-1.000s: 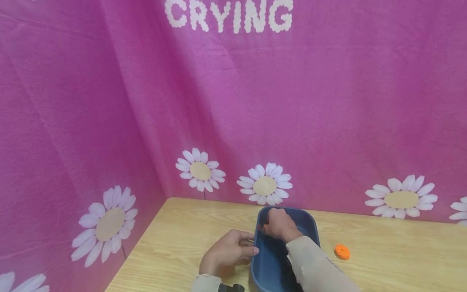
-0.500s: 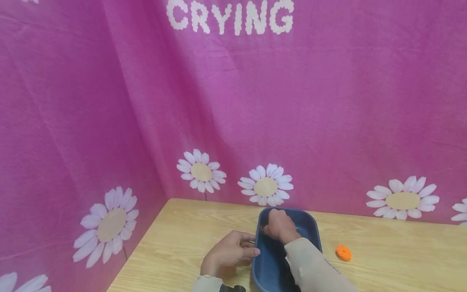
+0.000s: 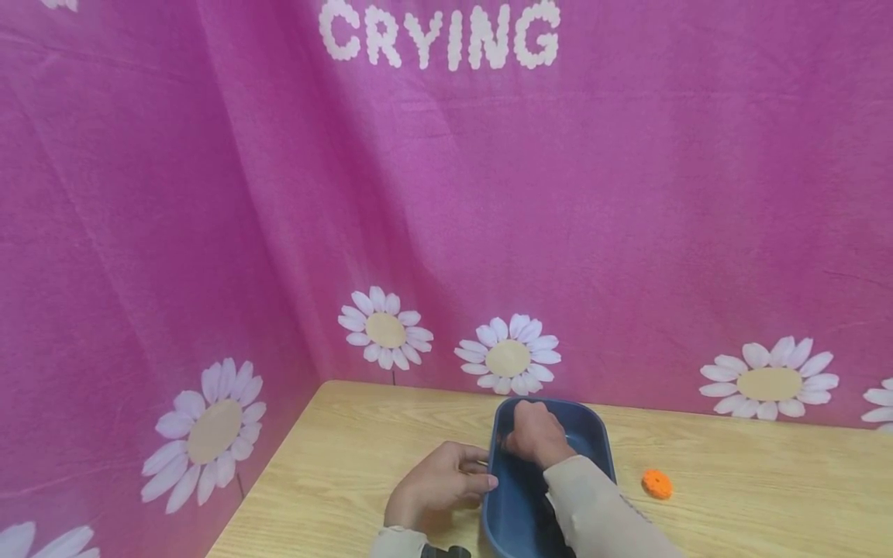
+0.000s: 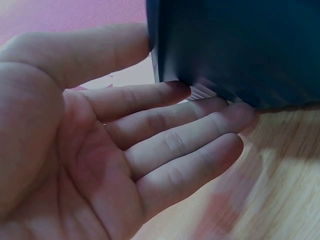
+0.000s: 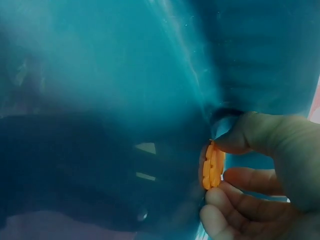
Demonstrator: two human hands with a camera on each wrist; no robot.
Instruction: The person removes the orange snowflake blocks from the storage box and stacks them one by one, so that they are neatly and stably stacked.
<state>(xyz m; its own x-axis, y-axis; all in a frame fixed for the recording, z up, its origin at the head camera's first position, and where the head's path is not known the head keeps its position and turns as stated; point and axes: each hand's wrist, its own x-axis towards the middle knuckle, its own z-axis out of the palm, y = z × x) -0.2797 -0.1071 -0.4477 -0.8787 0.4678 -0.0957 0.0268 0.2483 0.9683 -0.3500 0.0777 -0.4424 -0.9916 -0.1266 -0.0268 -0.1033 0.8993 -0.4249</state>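
A deep blue plastic bin (image 3: 508, 504) stands on the wooden table. My right hand (image 3: 536, 434) reaches down inside it, near the far left corner. In the right wrist view, its thumb and fingers pinch an orange disc with a notched rim (image 5: 213, 166), held on edge close to the bin's wall. The head view has this disc hidden behind the hand. Outside the bin, my left hand (image 3: 439, 480) touches the left side, thumb at the rim and fingers extended along the wall. Its fingers (image 4: 170, 142) look nearly straight in the left wrist view.
Right of the bin, a second orange disc (image 3: 657, 484) with a small centre hole lies flat on the table (image 3: 767, 480). Behind the table hangs a pink cloth (image 3: 628, 232) printed with daisies. The table's left edge runs alongside the same cloth.
A bit of orange showed beside my right fingers in the head view earlier; now it is hidden. The right hand has shifted only slightly. My left hand keeps its place on the bin.
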